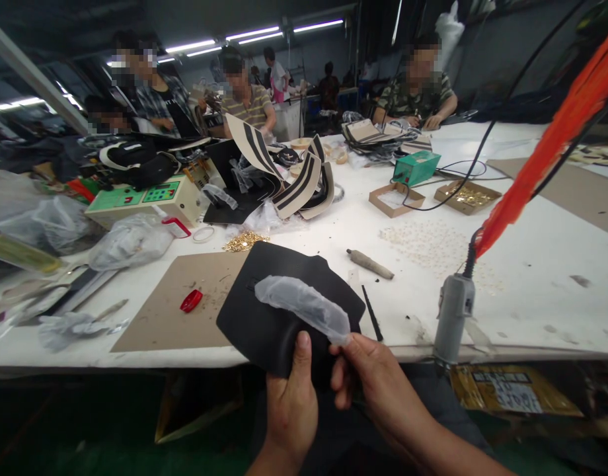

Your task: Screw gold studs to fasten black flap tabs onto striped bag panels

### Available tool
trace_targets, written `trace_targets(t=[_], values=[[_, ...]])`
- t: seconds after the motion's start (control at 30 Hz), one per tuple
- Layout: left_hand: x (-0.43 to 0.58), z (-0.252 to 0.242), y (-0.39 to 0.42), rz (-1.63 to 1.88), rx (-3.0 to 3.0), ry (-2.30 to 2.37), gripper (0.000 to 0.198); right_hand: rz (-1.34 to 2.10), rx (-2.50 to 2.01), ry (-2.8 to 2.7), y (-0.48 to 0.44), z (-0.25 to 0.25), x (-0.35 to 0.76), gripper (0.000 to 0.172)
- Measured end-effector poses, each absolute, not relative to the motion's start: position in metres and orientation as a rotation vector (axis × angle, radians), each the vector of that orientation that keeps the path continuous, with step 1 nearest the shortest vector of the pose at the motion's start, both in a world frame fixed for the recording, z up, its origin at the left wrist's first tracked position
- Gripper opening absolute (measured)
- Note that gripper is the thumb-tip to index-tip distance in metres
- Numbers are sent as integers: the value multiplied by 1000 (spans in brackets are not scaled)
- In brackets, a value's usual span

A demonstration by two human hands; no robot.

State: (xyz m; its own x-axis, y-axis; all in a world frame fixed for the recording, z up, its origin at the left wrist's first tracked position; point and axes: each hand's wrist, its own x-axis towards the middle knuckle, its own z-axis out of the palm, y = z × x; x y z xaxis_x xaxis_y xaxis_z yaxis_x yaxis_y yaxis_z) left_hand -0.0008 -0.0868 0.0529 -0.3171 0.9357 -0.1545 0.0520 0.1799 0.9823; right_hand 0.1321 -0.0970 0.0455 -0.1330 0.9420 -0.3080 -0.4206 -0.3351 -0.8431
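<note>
Black panel (239, 317) over worktop (532, 277) near edge. Left hand (293, 410) grip clamped on panel, right hand (376, 373) pinching wrap (304, 305) end. Done: wrap lies along panel. Left: end looks unfinished, rest can't tell. Count: 1 panel in hand, 1 wrap on it, 1 red ring (191, 301), 2 trays (394, 211).
</note>
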Motion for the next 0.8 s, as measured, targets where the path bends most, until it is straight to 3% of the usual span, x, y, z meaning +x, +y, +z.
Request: trace_targets(t=[0.13,0.47,0.6,0.7,0.8], values=[[-8,58,-79,1300,1000,1527,57,1624,-1242,-991,-93,46,154,61],[-16,65,-71,1317,865,1232,64,648,-1585,-1108,-84,54,203,43],[-22,76,-82,1097,958,1137,62,993,-1468,-1170,-81,62,207,56],[-31,82,-93,821,1066,1038,53,1469,-1221,-1104,-84,66,203,52],[-41,81,-100,820,1044,961,54,1690,-1010,-998,-91,60,196,44]])
